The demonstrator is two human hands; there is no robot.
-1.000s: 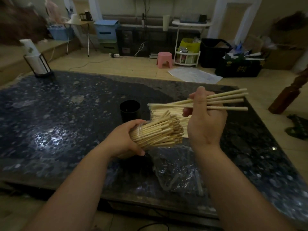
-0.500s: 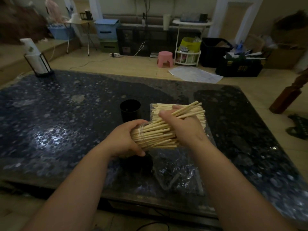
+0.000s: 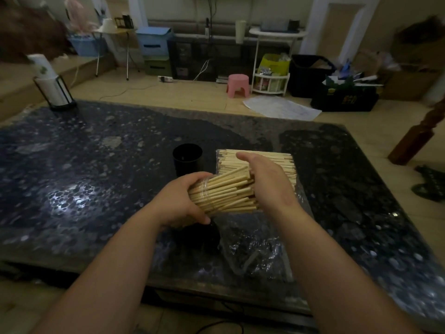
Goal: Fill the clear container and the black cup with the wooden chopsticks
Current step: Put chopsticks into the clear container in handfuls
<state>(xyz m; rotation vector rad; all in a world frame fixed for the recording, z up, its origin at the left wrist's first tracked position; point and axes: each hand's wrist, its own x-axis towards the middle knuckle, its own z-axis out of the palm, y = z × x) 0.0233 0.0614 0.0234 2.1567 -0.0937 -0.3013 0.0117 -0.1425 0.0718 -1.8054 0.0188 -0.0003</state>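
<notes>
Left hand (image 3: 179, 201): curled round the clear container (image 3: 205, 188); holds it tipped on its side above the table (image 3: 96, 177)
Right hand (image 3: 267, 186): fingers straight; palm flat against the free ends of the wooden chopsticks (image 3: 226, 191) that pack the container
Black cup (image 3: 187, 160): upright on the table, just beyond the left hand
Chopstick pack (image 3: 285, 165): lies flat beyond the right hand's fingers; its crinkled plastic bag (image 3: 252, 249) spreads under the right wrist
</notes>
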